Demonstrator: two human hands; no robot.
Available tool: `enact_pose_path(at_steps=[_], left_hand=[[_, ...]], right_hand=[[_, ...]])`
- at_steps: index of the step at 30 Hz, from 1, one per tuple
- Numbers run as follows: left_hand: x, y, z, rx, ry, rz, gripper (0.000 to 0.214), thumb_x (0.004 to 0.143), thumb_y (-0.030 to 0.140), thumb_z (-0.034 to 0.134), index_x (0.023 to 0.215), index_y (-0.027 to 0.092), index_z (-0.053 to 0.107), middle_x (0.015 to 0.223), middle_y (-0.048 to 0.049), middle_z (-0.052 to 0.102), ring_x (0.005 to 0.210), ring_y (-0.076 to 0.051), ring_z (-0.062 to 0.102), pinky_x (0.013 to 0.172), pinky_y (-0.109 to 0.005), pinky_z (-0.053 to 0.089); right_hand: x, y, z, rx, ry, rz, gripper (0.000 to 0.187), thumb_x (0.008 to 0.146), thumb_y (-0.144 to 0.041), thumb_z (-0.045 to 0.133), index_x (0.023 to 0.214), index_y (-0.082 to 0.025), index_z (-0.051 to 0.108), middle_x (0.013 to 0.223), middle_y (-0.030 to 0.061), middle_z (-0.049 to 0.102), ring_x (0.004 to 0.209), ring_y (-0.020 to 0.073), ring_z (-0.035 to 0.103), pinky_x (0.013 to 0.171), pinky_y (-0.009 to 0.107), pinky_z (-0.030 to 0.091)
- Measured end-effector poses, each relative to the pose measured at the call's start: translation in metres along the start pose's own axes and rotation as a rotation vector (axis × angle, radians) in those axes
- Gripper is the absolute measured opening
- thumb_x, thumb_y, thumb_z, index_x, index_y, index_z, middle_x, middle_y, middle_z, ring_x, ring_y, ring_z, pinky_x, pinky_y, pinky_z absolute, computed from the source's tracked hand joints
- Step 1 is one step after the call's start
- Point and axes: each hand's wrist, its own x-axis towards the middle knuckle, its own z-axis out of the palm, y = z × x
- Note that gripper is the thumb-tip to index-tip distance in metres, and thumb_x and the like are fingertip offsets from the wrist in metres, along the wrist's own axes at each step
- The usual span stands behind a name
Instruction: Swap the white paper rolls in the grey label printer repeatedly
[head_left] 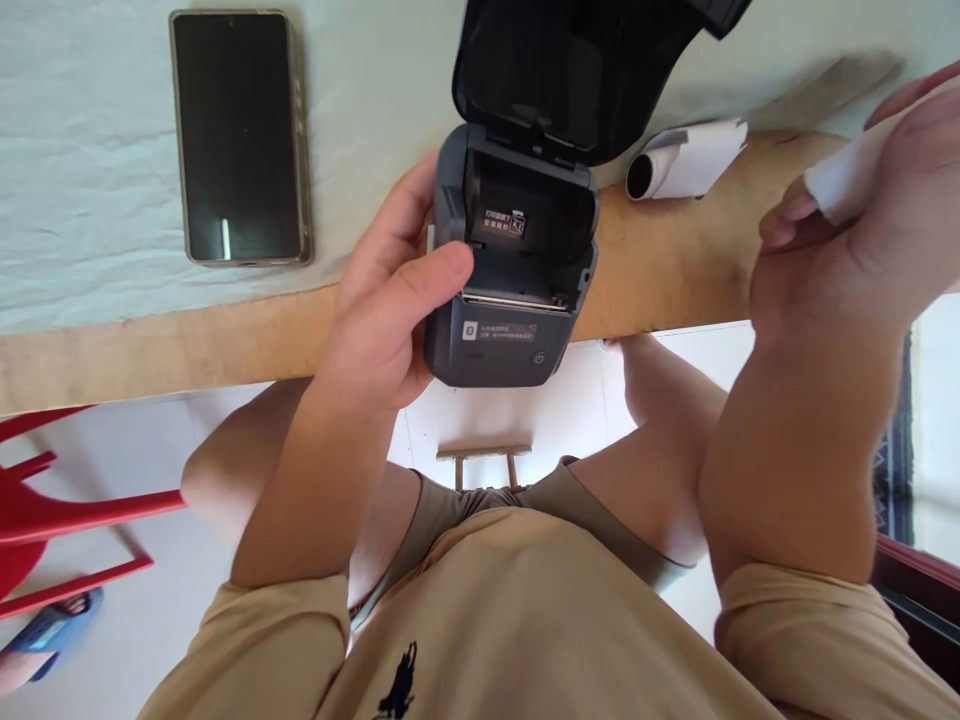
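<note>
My left hand (390, 310) grips a small dark grey label printer (510, 300) by its left side, thumb resting on the front edge. The printer's lid (570, 70) stands open, and the paper bay shows a small label inside and holds no roll. The printer is held at the wooden table edge (150, 350). At the right, my right hand (855, 220) is raised with its fingers closed on a piece of white paper (847, 175). A rolled strip of white paper (686, 160) lies on the table just right of the printer.
A smartphone (238, 135) with a dark screen lies face up on the pale green tablecloth (75, 150) at the upper left. A red plastic chair (45, 510) stands at the lower left. My knees and beige shirt fill the foreground.
</note>
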Motion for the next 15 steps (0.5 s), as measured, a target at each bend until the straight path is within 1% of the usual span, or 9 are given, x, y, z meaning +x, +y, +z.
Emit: enact_pose_path(at_steps=[2, 3, 4, 5, 7, 10, 12, 13, 15], left_hand=[[0.001, 0.001, 0.002, -0.006, 0.005, 0.001, 0.041, 0.073, 0.016, 0.039, 0.113, 0.012, 0.034, 0.098, -0.0053, 0.048, 0.104, -0.019, 0.046, 0.089, -0.040, 0.042], [0.001, 0.001, 0.003, -0.004, 0.010, 0.000, 0.040, 0.073, 0.015, 0.038, 0.113, 0.012, 0.034, 0.098, -0.0053, 0.049, 0.104, -0.019, 0.046, 0.089, -0.040, 0.042], [0.001, 0.002, 0.005, 0.001, 0.016, -0.004, 0.039, 0.074, 0.014, 0.037, 0.112, 0.012, 0.035, 0.097, -0.0053, 0.049, 0.104, -0.019, 0.046, 0.088, -0.040, 0.043], [0.001, 0.003, 0.006, 0.008, 0.023, -0.011, 0.037, 0.074, 0.013, 0.036, 0.111, 0.013, 0.036, 0.097, -0.0053, 0.050, 0.104, -0.019, 0.047, 0.087, -0.040, 0.044], [0.001, 0.003, 0.007, 0.024, 0.033, -0.031, 0.035, 0.074, 0.014, 0.037, 0.109, 0.015, 0.039, 0.097, -0.0047, 0.051, 0.102, -0.020, 0.048, 0.085, -0.039, 0.045], [0.002, 0.003, 0.008, 0.047, 0.045, -0.027, 0.035, 0.073, 0.018, 0.040, 0.108, 0.018, 0.041, 0.095, -0.0044, 0.054, 0.103, -0.021, 0.049, 0.085, -0.039, 0.045], [0.002, 0.002, 0.008, 0.052, 0.049, -0.007, 0.035, 0.073, 0.018, 0.039, 0.108, 0.017, 0.041, 0.093, -0.0045, 0.054, 0.105, -0.021, 0.047, 0.086, -0.038, 0.044], [0.002, 0.001, 0.008, 0.058, 0.049, -0.001, 0.035, 0.073, 0.018, 0.038, 0.107, 0.016, 0.041, 0.093, -0.0042, 0.054, 0.106, -0.021, 0.047, 0.085, -0.037, 0.045], [0.002, 0.001, 0.008, 0.070, 0.045, 0.000, 0.033, 0.073, 0.017, 0.036, 0.106, 0.017, 0.041, 0.093, -0.0032, 0.055, 0.107, -0.020, 0.046, 0.084, -0.034, 0.046]], right_hand=[[-0.003, 0.001, -0.003, -0.117, 0.030, -0.077, 0.038, 0.071, -0.049, 0.028, 0.094, -0.019, 0.026, 0.089, -0.0014, 0.038, 0.055, -0.0089, 0.035, 0.048, 0.011, 0.031], [-0.004, 0.001, -0.005, -0.184, 0.031, -0.120, 0.040, 0.070, -0.048, 0.032, 0.095, -0.017, 0.030, 0.086, -0.0002, 0.040, 0.060, -0.0080, 0.037, 0.056, 0.013, 0.036], [-0.004, 0.002, -0.007, -0.250, 0.033, -0.167, 0.042, 0.068, -0.046, 0.037, 0.094, -0.014, 0.036, 0.085, 0.0009, 0.041, 0.065, -0.0073, 0.038, 0.064, 0.013, 0.038], [-0.004, 0.003, -0.009, -0.312, 0.038, -0.207, 0.043, 0.064, -0.044, 0.043, 0.093, -0.012, 0.040, 0.087, 0.0020, 0.041, 0.069, -0.0068, 0.037, 0.068, 0.013, 0.037], [-0.001, 0.008, -0.013, -0.415, 0.053, -0.251, 0.045, 0.057, -0.036, 0.052, 0.093, -0.011, 0.044, 0.091, 0.0027, 0.042, 0.074, -0.0058, 0.036, 0.067, 0.011, 0.033], [0.004, 0.021, -0.018, -0.533, 0.034, -0.219, 0.049, 0.053, -0.030, 0.054, 0.099, -0.016, 0.041, 0.090, 0.0013, 0.044, 0.070, -0.0056, 0.035, 0.057, 0.009, 0.027], [0.006, 0.026, -0.020, -0.591, 0.013, -0.201, 0.048, 0.055, -0.028, 0.052, 0.099, -0.018, 0.039, 0.091, 0.0011, 0.045, 0.070, -0.0047, 0.036, 0.058, 0.010, 0.028], [0.006, 0.026, -0.021, -0.614, 0.009, -0.204, 0.048, 0.055, -0.029, 0.052, 0.100, -0.018, 0.038, 0.094, 0.0018, 0.044, 0.074, -0.0031, 0.039, 0.059, 0.011, 0.029], [0.004, 0.022, -0.024, -0.656, 0.034, -0.230, 0.052, 0.056, -0.035, 0.051, 0.104, -0.019, 0.036, 0.102, 0.0032, 0.040, 0.089, 0.0032, 0.042, 0.066, 0.014, 0.034]])
